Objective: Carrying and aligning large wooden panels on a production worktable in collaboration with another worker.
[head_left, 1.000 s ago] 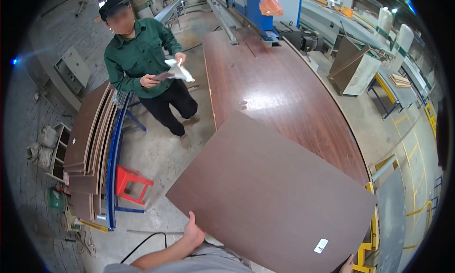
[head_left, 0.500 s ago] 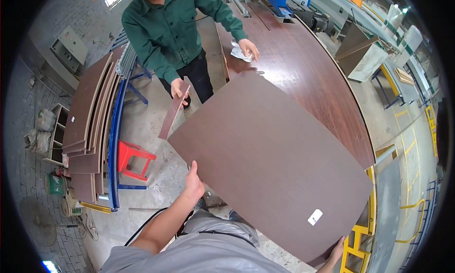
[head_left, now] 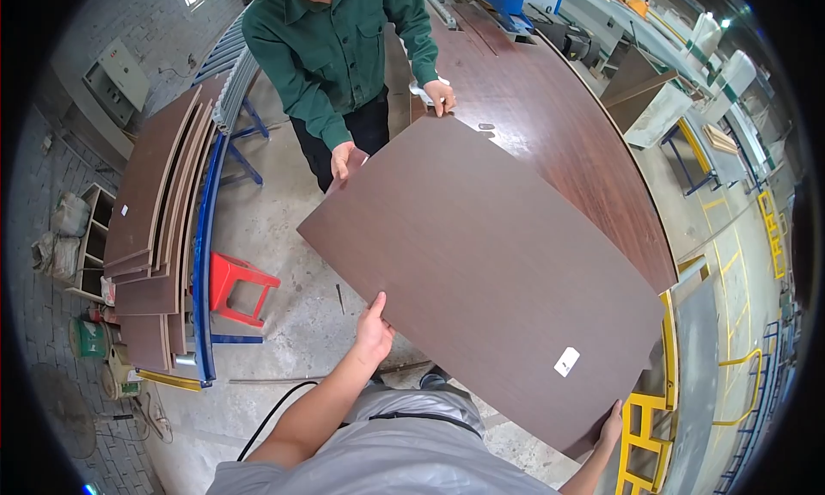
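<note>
A large flat brown board (head_left: 481, 263) with a small white label (head_left: 567, 362) is held up in front of me. My left hand (head_left: 375, 333) grips its near left edge, thumb on top and the other fingers hidden beneath. At the near right corner my right hand (head_left: 611, 426) has hold of the board's edge, its fingers partly hidden. Across from me a person in a green shirt (head_left: 339, 57) touches the far corner with one hand (head_left: 439, 97). The person's other hand (head_left: 345, 161) is at the far left edge, a narrow brown strip mostly hidden behind the board there.
Beyond the board lies a shiny reddish-brown table surface (head_left: 593, 194). Left stand a stack of brown boards (head_left: 150, 194) on a blue-framed roller rack (head_left: 203, 280) and a red stool (head_left: 241, 287). A yellow metal frame (head_left: 644, 439) is at lower right.
The person in green has brought both hands to the board's far edges; one was above the table and the other held the strip apart. The board has shifted slightly, and my left hand moved right.
</note>
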Tool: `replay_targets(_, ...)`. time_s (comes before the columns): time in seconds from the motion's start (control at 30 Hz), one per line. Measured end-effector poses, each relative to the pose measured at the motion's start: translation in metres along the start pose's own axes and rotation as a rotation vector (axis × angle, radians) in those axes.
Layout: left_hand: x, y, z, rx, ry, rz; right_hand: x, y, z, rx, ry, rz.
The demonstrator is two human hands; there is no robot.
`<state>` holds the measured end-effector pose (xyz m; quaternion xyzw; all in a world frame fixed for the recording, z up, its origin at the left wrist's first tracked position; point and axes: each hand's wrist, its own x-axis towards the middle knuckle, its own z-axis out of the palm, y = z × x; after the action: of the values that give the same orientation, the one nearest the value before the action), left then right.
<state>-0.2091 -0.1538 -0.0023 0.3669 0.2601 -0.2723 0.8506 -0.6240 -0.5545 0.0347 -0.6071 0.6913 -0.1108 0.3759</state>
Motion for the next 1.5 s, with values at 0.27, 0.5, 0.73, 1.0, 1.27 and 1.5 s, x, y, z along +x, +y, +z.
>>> replay_targets(0.27, -0.007, 0.020, -0.025, -0.051, 0.072, 0.157, -0.007, -0.007, 0.025, 0.112, -0.058, -0.063)
replay_targets(0.5, -0.008, 0.040, -0.035, -0.059, 0.024, 0.096, -0.042, -0.027, 0.066, 0.353, -0.308, -0.010)
replay_targets(0.73, -0.030, 0.000, -0.034, -0.015, -0.099, -0.074, -0.058, -0.055, 0.096, 0.445, -0.329, -0.070)
replay_targets(1.0, -0.044, -0.021, -0.044, 0.086, -0.097, -0.184, -0.041, -0.062, 0.080, 0.602, -0.296, 0.044)
replay_targets(1.27, -0.033, -0.022, -0.081, 0.191, 0.002, -0.199, -0.047, -0.035, 0.118, 0.533, -0.334, 0.043)
replay_targets(1.5, -0.035, -0.008, -0.155, 0.300, 0.089, -0.080, -0.101, -0.052, 0.181, 0.255, -0.419, -0.331)
